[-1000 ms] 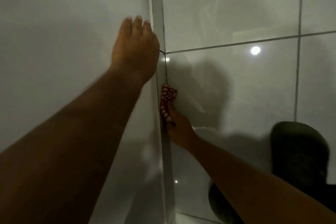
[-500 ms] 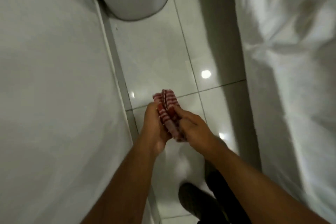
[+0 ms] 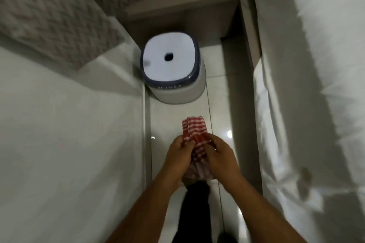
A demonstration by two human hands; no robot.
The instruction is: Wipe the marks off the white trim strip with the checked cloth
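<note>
White wall panel (image 3: 65, 154) fills my left; the white trim strip (image 3: 146, 134) runs along its foot at the floor (image 3: 219, 89), past the stool (image 3: 173, 77). Checked cloth (image 3: 194, 130) is off the strip, bunched above the floor. Left hand (image 3: 178, 157) and right hand (image 3: 220, 156) both closed on it. Looks like refolding. Next: fresh face out, press onto strip, rub along it.

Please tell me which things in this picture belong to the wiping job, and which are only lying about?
Belong to the job:
red-and-white checked cloth
white trim strip
left hand
right hand

Only lying about:
white plastic stool with dark rim
grey patterned pillow
white bed sheet
</note>
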